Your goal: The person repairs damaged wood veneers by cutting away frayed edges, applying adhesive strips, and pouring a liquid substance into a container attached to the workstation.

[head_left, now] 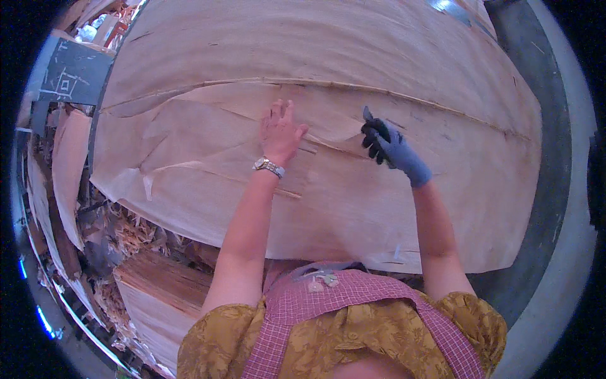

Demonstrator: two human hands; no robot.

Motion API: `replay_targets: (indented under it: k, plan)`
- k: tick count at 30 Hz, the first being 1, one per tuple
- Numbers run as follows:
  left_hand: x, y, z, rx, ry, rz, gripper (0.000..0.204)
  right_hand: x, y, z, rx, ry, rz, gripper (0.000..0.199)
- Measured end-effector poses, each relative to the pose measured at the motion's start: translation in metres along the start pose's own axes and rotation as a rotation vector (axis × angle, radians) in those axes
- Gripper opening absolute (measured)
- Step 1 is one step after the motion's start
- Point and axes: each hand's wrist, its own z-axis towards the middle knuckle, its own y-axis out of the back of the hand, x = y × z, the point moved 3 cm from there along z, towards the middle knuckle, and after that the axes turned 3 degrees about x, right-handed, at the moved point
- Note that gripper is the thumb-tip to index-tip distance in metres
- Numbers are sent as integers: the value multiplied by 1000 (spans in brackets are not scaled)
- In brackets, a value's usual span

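A wide sheet of pale wood veneer [353,221] spreads before me, wrinkled and torn toward its left part. My bare left hand [281,134], with a metal wristwatch [269,167] below it, lies on the veneer with its fingers stretched out. To its right, my right hand [389,146] wears a grey-blue glove with black fingers, closed around a knife [367,114]. Only the knife's short blade shows past the glove; its handle is hidden. A narrow loose strip of veneer [288,193] lies by my left wrist. Beyond both hands runs a long raised veneer edge [328,83].
At the far left is a dark board [71,72] with chalk marks. Veneer scraps [136,234] litter the left side, near a stack of wood sheets [167,284]. A dark grey border [548,139] curves along the right of the veneer.
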Motion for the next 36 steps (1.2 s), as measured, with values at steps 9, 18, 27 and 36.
replay_targets:
  k: [9,18,27,36]
  plan:
    - [-4,5,-2,95,50,-57,66,-23,-23,33,-279,451,-619,22]
    - [6,-7,5,-68,-64,-3,55,3,-114,93,-141,365,-1238,23]
    - [1,-4,3,58,52,50,56,-11,-96,54,-46,288,-1323,23]
    - [-3,-2,4,102,147,10,87,-59,11,-17,36,361,-1245,19]
